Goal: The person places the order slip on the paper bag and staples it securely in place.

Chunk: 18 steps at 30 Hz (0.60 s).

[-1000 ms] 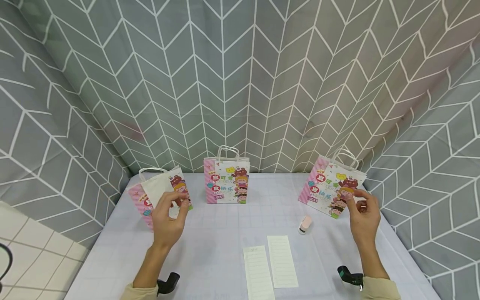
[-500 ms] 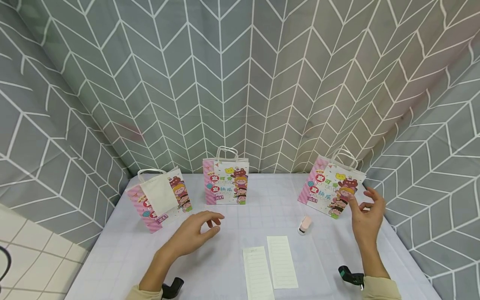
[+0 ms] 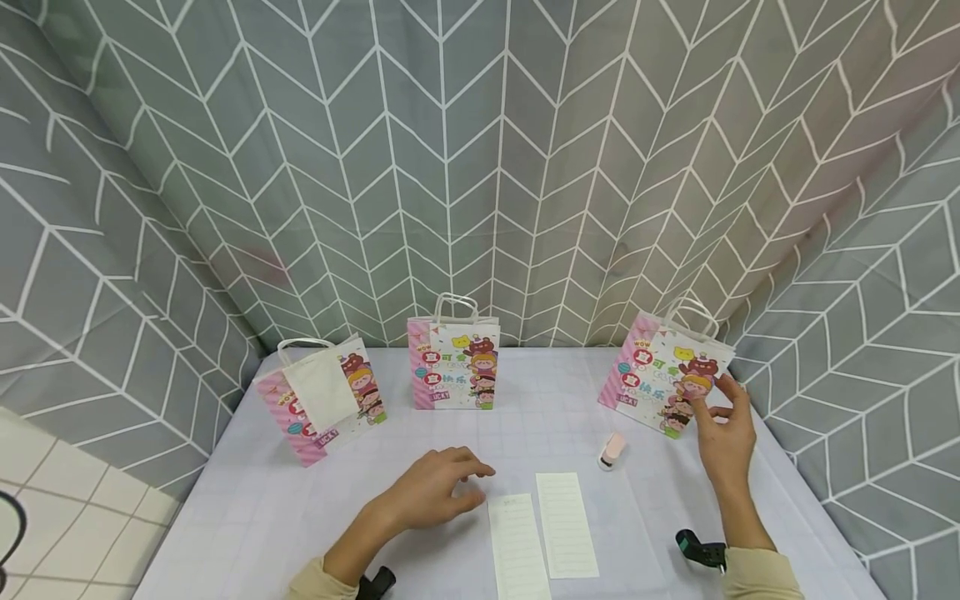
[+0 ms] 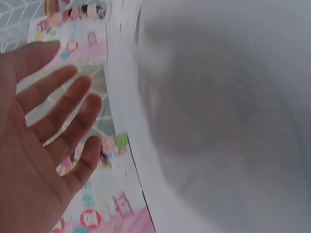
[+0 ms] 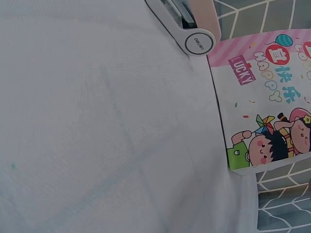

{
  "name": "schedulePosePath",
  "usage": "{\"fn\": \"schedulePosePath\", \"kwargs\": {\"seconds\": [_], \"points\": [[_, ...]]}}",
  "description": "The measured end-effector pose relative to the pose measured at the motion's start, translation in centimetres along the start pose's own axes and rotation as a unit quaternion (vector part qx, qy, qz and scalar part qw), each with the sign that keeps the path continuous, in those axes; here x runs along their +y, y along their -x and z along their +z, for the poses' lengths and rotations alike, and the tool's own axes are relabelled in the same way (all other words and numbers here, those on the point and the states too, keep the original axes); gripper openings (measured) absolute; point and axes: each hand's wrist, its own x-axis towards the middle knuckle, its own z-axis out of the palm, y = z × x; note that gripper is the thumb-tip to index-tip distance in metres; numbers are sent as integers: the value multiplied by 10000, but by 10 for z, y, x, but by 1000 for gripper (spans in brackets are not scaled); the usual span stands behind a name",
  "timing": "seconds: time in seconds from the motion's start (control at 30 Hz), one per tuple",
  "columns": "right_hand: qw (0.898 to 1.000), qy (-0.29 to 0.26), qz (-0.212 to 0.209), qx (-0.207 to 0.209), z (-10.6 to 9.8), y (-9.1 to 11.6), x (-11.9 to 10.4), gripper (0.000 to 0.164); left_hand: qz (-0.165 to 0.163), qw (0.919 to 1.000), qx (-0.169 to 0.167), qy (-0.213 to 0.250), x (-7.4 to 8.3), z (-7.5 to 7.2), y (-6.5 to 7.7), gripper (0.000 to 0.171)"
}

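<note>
My left hand (image 3: 438, 492) hovers over the table, fingers loosely bent and nothing held, its fingertips close to the left of two lined paper slips (image 3: 519, 546). In the left wrist view the fingers of the left hand (image 4: 53, 116) are spread. The right hand (image 3: 727, 433) is at the lower right side of the right paper gift bag (image 3: 663, 375), fingers loosely curved and overlapping the bag's edge. A second paper slip (image 3: 566, 525) lies beside the first. A small pink and white stapler (image 3: 612, 451) sits left of the right hand.
A middle gift bag (image 3: 453, 367) stands upright at the back. The left gift bag (image 3: 285, 408) is turned at an angle, with a blank white paper slip (image 3: 322, 392) on its front. Patterned grey curtains (image 3: 480, 167) enclose the white-covered table (image 3: 247, 517).
My left hand has moved from the left bag rightward and nearer, to beside the paper slips, uncovering the white slip on that bag. The right hand has shifted slightly; the bags stay put.
</note>
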Motion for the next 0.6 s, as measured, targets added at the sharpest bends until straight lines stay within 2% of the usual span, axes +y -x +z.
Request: {"fn": "schedulePosePath", "kwargs": {"seconds": [0.2, 0.4, 0.5, 0.6], "points": [[9997, 219, 73, -102, 2, 0, 3, 54, 9, 9983, 303, -495, 10, 11, -10, 29], [9997, 182, 150, -101, 5, 1, 7, 53, -245, 9961, 752, -383, 12, 18, -15, 26], [9997, 176, 149, -64, 5, 1, 8, 51, -399, 9950, 803, -440, 13, 21, -18, 31], [9996, 195, 167, -85, 5, 1, 7, 50, -638, 9939, 692, -570, 16, 23, -20, 40]]}}
